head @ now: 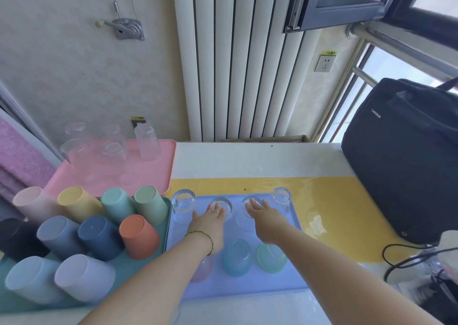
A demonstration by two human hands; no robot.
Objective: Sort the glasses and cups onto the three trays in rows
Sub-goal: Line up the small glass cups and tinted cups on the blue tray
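Observation:
A blue tray (247,285) in front of me holds a back row of several clear upturned glasses and a front row of tinted ones: pink (202,270), blue (236,257) and green (270,259). My left hand (210,228) lies flat with straight fingers on a clear glass (221,207). The fingers of my right hand (266,221) are straight too, touching the clear glass beside it (247,209). On the left, a teal tray (166,228) carries several coloured plastic cups. The pink tray (158,173) behind it holds several tall clear glasses.
A black laptop bag (406,156) stands on the table at the right, with black cables (406,257) trailing in front of it. A yellow mat (334,200) lies under the blue tray. A white radiator (238,59) and the wall are behind the table.

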